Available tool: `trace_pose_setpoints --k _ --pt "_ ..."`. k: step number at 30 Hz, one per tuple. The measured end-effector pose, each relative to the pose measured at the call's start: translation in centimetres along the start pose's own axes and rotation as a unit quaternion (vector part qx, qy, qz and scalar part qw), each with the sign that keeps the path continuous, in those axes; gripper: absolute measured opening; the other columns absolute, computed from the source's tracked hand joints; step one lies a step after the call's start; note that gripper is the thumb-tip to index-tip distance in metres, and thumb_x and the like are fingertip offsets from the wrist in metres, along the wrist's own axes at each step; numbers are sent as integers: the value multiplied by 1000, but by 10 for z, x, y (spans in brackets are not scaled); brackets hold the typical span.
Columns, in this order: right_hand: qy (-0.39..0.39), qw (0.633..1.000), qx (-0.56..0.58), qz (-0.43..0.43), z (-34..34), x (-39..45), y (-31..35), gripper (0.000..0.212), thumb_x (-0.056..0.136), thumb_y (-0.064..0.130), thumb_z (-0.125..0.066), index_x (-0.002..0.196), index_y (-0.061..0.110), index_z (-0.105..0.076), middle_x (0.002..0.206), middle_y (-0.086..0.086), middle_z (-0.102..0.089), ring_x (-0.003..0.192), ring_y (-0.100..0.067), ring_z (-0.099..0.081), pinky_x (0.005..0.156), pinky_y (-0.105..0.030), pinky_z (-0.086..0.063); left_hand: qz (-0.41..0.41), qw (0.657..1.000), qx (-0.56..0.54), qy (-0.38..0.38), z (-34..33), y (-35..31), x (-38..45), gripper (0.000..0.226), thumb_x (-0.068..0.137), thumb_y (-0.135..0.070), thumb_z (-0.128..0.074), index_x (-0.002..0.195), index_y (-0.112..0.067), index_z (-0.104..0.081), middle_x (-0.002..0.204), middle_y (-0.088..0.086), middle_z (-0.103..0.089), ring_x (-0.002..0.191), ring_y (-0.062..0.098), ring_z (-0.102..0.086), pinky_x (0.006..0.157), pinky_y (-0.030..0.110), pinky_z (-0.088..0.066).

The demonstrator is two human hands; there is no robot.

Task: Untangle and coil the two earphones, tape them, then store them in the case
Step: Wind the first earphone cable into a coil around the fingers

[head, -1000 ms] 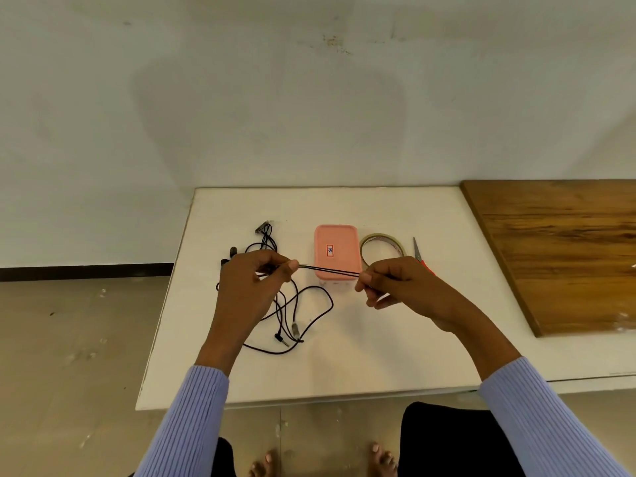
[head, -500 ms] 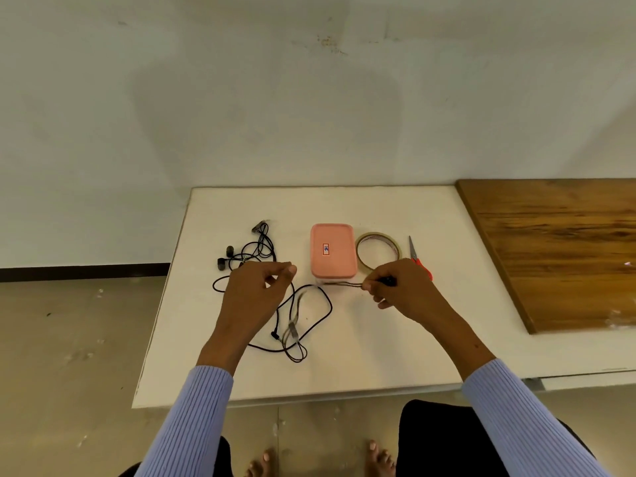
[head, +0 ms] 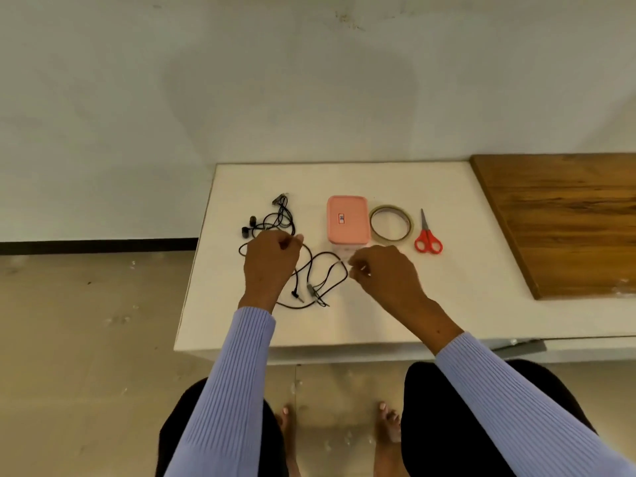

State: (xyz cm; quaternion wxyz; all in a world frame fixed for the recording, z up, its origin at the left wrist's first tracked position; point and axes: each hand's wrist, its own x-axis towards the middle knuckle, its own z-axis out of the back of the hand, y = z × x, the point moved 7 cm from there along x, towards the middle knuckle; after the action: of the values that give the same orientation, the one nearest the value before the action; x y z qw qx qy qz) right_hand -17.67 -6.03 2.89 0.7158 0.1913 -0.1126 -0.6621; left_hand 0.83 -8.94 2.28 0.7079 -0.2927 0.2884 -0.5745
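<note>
The black earphones (head: 303, 270) lay tangled on the white table (head: 447, 304), buds at the far left and loops and plugs trailing nearer the person. A closed pink case (head: 347, 219) sat just right of them. Beside it lay a tape roll (head: 391, 223) flat, then red-handled scissors (head: 427, 234), blades pointing away.

Bare room: plain wall (head: 309, 80), white table (head: 447, 304), concrete floor (head: 86, 321).

single head view, looking forward and down over the white worktop (head: 395, 311); hands near, wall behind.
</note>
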Motion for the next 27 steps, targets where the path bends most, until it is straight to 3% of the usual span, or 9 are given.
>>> trace_pose_setpoints --k 3,7,11,15,19,24,27 --pt "42 998 1 49 -28 -2 34 23 90 20 -57 110 17 -66 108 -3 -68 99 -23 -62 81 -34 -50 19 1000 -12 -3 -1 1 -3 37 89 -30 -54 77 2 -69 76 16 -70 75 28 -63 67 34 -48" --pt "55 995 -27 76 -53 3 58 24 90 17 -54 111 15 -65 107 -8 -68 99 -28 -61 78 -33 -48 52 999 -15 4 -1 9 -2 33 89 -27 -54 79 -1 -70 78 14 -72 81 26 -65 73 33 -50" --pt "70 994 -63 60 -69 7 65 24 93 26 -52 99 8 -66 97 -11 -67 89 -30 -63 73 -34 -48 77 997 -25 8 5 20 -2 26 87 -24 -56 79 -5 -72 77 7 -72 80 21 -67 75 32 -50" --pt "80 995 -57 24 -78 10 63 33 91 39 -55 102 8 -61 98 -7 -65 90 -26 -62 73 -34 -46 88 996 -33 -1 16 29 -2 23 88 -22 -56 83 -6 -72 80 9 -72 82 22 -67 76 31 -50" --pt "85 993 -77 15 -82 13 64 15 87 19 -56 95 7 -61 94 -8 -66 83 -25 -61 63 -29 -39 82 996 -33 14 15 31 -3 26 89 -23 -56 82 -3 -71 79 11 -72 81 25 -66 76 34 -51" --pt "23 998 52 -27 -39 19 48 16 84 25 -59 83 12 -68 80 1 -65 75 -18 -61 59 -24 -39 69 997 -22 18 22 35 0 22 90 -23 -57 84 -7 -71 79 2 -70 70 9 -60 59 12 -39" --pt "-50 986 148 -57 4 17 20 14 82 24 -61 77 14 -68 76 0 -67 74 -19 -62 65 -30 -49 34 999 -4 40 22 35 2 17 89 -21 -59 91 -8 -70 84 1 -66 75 7 -56 60 5 -32"
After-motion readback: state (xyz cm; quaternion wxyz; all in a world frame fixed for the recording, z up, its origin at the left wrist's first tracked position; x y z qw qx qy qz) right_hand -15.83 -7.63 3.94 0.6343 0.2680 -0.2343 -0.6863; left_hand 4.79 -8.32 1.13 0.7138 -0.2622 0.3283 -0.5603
